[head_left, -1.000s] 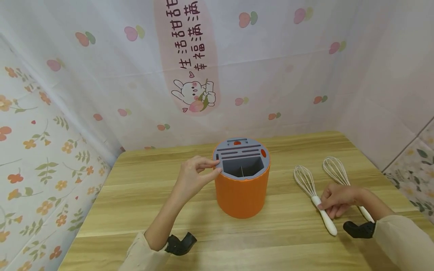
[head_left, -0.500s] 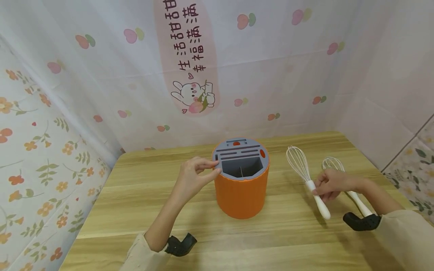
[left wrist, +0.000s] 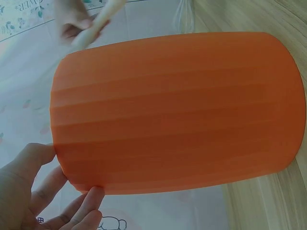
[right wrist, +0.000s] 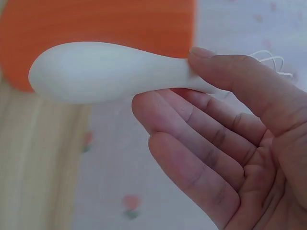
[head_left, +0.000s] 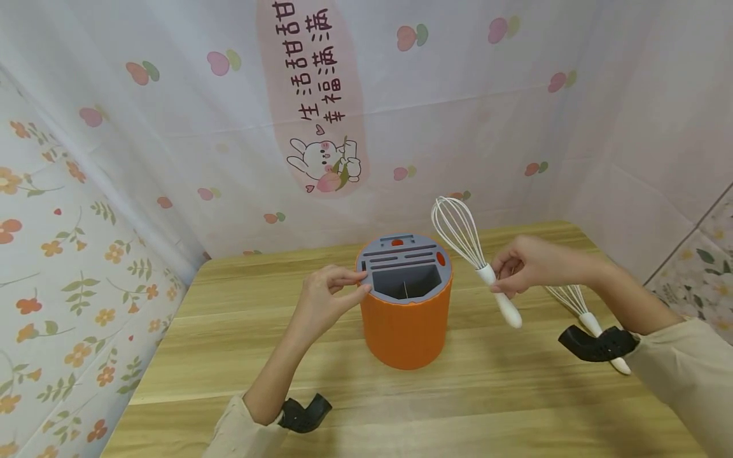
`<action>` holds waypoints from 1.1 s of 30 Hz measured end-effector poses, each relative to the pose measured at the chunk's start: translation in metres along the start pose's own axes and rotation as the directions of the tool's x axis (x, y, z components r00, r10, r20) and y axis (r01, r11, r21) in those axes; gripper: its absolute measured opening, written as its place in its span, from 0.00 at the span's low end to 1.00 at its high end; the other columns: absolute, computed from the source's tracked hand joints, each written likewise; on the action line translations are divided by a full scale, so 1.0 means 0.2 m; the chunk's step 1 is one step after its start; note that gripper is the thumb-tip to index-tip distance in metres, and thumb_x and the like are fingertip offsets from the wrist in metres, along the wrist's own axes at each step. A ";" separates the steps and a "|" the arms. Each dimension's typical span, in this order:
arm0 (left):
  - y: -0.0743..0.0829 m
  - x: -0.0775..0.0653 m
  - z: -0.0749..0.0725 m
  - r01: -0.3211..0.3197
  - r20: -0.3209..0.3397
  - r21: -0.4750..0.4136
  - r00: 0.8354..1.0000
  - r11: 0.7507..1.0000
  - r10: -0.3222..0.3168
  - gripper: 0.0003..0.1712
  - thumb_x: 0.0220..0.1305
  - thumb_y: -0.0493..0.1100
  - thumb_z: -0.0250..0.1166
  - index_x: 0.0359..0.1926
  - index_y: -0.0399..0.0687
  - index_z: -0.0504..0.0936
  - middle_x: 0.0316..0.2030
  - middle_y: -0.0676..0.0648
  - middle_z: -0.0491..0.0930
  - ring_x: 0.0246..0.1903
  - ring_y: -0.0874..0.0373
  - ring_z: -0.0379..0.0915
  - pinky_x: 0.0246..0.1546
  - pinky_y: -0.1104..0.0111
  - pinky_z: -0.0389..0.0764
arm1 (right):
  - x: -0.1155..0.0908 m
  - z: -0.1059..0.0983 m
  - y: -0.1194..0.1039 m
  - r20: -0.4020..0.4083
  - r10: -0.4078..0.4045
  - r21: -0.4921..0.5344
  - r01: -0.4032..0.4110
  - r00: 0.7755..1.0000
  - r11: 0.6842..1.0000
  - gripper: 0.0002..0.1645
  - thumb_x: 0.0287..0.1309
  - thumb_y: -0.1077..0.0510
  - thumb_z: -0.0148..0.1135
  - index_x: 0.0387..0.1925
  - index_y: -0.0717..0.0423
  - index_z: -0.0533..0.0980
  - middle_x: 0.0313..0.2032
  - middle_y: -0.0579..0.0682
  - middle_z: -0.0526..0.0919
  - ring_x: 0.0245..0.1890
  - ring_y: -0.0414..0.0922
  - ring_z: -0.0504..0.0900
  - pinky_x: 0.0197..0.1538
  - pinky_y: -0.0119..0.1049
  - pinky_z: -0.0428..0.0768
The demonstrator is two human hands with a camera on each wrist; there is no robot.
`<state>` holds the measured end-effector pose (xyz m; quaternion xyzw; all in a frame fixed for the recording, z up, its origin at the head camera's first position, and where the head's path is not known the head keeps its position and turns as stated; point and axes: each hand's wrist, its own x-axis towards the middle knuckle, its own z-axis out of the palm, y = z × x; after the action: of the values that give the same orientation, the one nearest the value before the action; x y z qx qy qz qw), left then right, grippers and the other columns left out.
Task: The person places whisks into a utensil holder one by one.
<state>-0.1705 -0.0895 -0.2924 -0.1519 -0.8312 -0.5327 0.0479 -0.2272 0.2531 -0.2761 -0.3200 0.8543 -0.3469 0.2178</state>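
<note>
A whisk with white wires and a white handle hangs tilted above the table, right of the orange utensil holder. My right hand pinches its handle between thumb and fingers. My left hand holds the left rim of the holder. In the left wrist view, its fingers lie at the rim's edge. The holder stands upright, with a grey slotted top and an open compartment at the front. A second whisk lies on the table, partly hidden behind my right arm.
The wooden table carries the holder and the second whisk. Behind it hangs a white printed curtain, and a floral cloth lines the left side. Black wrist pieces sit on both forearms.
My right hand has lifted the whisk off the table and carried it up and leftward, closer to the holder. My left hand stays at the holder's rim.
</note>
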 end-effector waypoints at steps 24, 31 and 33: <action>-0.17 0.05 0.02 -0.035 -0.028 -0.017 0.999 0.999 0.035 0.12 0.52 0.38 0.70 0.39 0.39 0.84 0.40 0.44 0.79 0.40 0.50 0.79 0.51 0.54 0.72 | 0.43 0.00 -0.57 0.097 -0.237 -0.171 0.251 0.967 0.953 0.03 0.52 0.58 0.65 0.28 0.53 0.80 0.25 0.45 0.82 0.28 0.46 0.81 0.33 0.36 0.80; -0.19 0.05 0.02 -0.066 -0.028 -0.019 0.997 0.998 0.065 0.12 0.52 0.42 0.70 0.39 0.44 0.85 0.39 0.48 0.78 0.39 0.55 0.79 0.51 0.55 0.73 | 0.57 0.08 -0.54 0.109 -0.305 -0.152 0.319 0.946 0.936 0.02 0.51 0.59 0.65 0.28 0.54 0.80 0.27 0.44 0.82 0.31 0.39 0.82 0.38 0.34 0.80; -0.19 0.05 0.02 -0.072 -0.027 -0.020 0.997 0.997 0.072 0.12 0.52 0.42 0.70 0.39 0.45 0.85 0.38 0.49 0.78 0.39 0.55 0.79 0.50 0.55 0.73 | 0.59 0.10 -0.53 0.100 -0.313 -0.148 0.325 0.945 0.934 0.02 0.51 0.60 0.65 0.28 0.54 0.80 0.27 0.44 0.82 0.31 0.39 0.82 0.38 0.33 0.80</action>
<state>-0.1905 -0.0989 -0.3252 -0.1751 -0.8187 -0.5415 0.0763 -0.2568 0.1030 -0.2301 -0.4838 0.8077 -0.2945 0.1638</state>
